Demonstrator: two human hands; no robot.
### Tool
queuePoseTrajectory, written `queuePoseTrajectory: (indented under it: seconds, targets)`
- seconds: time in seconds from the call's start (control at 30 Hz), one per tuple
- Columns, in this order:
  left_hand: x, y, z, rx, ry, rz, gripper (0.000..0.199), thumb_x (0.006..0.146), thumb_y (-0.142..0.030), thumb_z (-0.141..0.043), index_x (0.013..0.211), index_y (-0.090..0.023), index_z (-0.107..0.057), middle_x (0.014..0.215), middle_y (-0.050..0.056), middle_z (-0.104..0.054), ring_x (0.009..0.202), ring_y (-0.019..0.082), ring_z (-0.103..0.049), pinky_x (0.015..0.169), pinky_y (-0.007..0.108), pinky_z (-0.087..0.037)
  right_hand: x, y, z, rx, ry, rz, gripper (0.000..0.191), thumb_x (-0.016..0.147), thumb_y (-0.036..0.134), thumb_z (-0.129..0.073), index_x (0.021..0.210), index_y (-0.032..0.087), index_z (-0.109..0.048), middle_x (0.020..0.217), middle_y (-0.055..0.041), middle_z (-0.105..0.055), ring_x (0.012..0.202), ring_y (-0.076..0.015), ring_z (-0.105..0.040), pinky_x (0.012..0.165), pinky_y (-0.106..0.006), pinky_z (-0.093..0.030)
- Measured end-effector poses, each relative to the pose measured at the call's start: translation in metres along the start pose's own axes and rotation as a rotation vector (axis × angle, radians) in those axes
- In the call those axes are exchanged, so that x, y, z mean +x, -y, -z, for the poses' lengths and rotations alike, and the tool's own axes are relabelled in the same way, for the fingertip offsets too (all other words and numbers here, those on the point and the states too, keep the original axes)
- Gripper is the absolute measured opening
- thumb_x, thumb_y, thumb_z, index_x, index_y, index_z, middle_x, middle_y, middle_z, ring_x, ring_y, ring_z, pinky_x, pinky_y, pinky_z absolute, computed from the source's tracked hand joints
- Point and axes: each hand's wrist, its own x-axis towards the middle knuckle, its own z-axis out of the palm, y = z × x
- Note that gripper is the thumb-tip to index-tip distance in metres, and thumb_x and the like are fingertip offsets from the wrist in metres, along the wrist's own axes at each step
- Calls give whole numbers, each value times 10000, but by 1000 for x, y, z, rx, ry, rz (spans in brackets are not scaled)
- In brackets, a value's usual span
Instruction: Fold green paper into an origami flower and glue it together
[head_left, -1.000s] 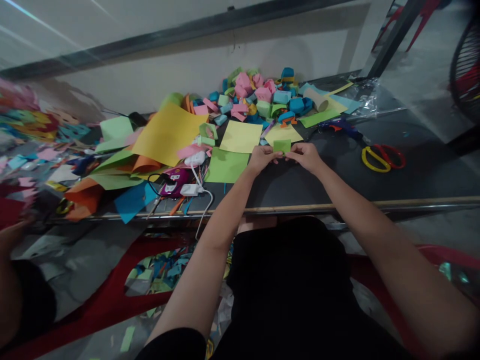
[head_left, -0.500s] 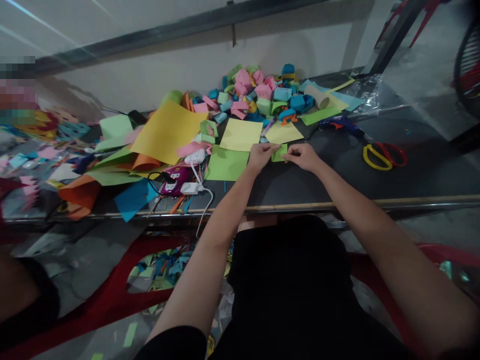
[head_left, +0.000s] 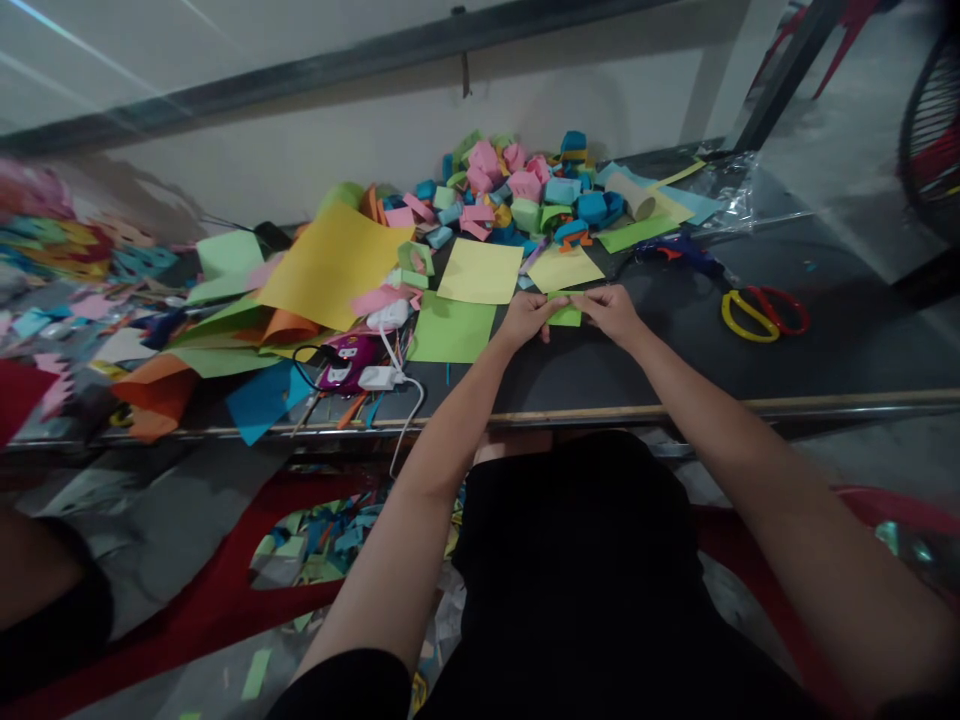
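A small piece of green paper (head_left: pixel 566 316) is held between my two hands, just above the dark tabletop. My left hand (head_left: pixel 525 318) pinches its left side with the fingers closed. At the opposite end, my right hand (head_left: pixel 611 311) grips the paper between thumb and fingers. The upper edge looks folded, though my fingers hide part of it. Just left of my hands lies a larger green sheet (head_left: pixel 452 328). Beyond them are a pale yellow sheet (head_left: pixel 480 270) and a smaller yellow piece (head_left: pixel 564 268).
Folded paper pieces (head_left: pixel 525 185) are heaped at the back. Scissors (head_left: pixel 765 312) with red and yellow handles lie to the right, near a blue glue gun (head_left: pixel 694 252). A purple power strip (head_left: pixel 351 362) with cables sits left, beside a large yellow sheet (head_left: pixel 341 262).
Both hands have shifted on the green paper, with the thumbs now along its upper edge. The paper appears wider and lower, with its top edge folded. A red shape has entered at far left.
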Motion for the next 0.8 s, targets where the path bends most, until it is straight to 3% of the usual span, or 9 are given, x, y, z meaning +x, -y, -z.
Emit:
queuePoseTrajectory:
  seconds: [0.1, 0.27, 0.33, 0.43, 0.53, 0.63, 0.73, 0.8]
  targets:
    - [-2, -3, 3, -11, 65, 0, 658, 826, -642, -790, 479, -191, -460, 393, -6, -521, 369, 56, -497, 443, 215, -333, 0, 0, -2, 60, 5, -7, 677, 758, 881, -607, 589, 238, -480, 526, 36, -359, 535, -119, -338, 514, -297, -270]
    - [-2, -2, -2, 0, 165, -29, 537, 862, -555, -793, 544, -164, -605, 508, 55, -641, 447, 89, -543, 513, 250, -424, 3, -5, -2, 117, 34, -27, 572, 753, 788, -688, 763, 217, -641, 603, 20, -532, 537, -123, -481, 522, -274, -388]
    - [-1, -1, -4, 32, 152, -53, 499, 848, -552, -800, 572, -170, -638, 521, 42, -648, 471, 104, -551, 526, 255, -439, 4, -7, -1, 57, 3, -24, 551, 752, 751, -711, 779, 201, -692, 565, 12, -564, 508, -131, -508, 528, -283, -412]
    - [4, -2, 4, 195, 32, -156, 468, 837, -500, -806, 539, -191, -619, 489, 3, -592, 529, 124, -565, 573, 252, -444, 3, -9, 1, 12, -64, -24, 555, 752, 736, -715, 788, 183, -747, 480, 14, -550, 432, -134, -501, 514, -291, -419]
    - [20, -11, 38, 370, -137, -230, 304, 908, -357, -709, 655, -187, -707, 665, 31, -695, 736, 173, -672, 742, 268, -493, 2, -10, 0, 37, -85, -72, 582, 727, 763, -722, 786, 185, -766, 496, -9, -603, 395, -138, -513, 475, -289, -411]
    - [42, -17, 90, 541, -324, -112, 180, 949, -254, -608, 969, -194, -777, 937, 75, -776, 1006, 238, -700, 926, 309, -497, 2, -11, -1, 45, -77, -90, 582, 708, 765, -747, 796, 191, -778, 547, -33, -657, 403, -143, -540, 458, -287, -417]
    - [60, -15, 140, 900, -352, 60, 396, 881, -189, -669, 1274, -197, -710, 1280, 122, -734, 1280, 315, -597, 1107, 410, -425, 3, -11, -3, 44, -63, -84, 566, 727, 753, -746, 796, 193, -784, 543, -31, -656, 404, -141, -547, 457, -283, -424]
    - [68, -12, 162, 1111, -326, 210, 491, 871, -147, -638, 1361, -162, -669, 1410, 176, -667, 1331, 359, -575, 1139, 489, -406, 4, -10, -3, 40, -42, -86, 551, 741, 739, -747, 797, 192, -790, 545, -28, -660, 402, -138, -547, 459, -285, -431]
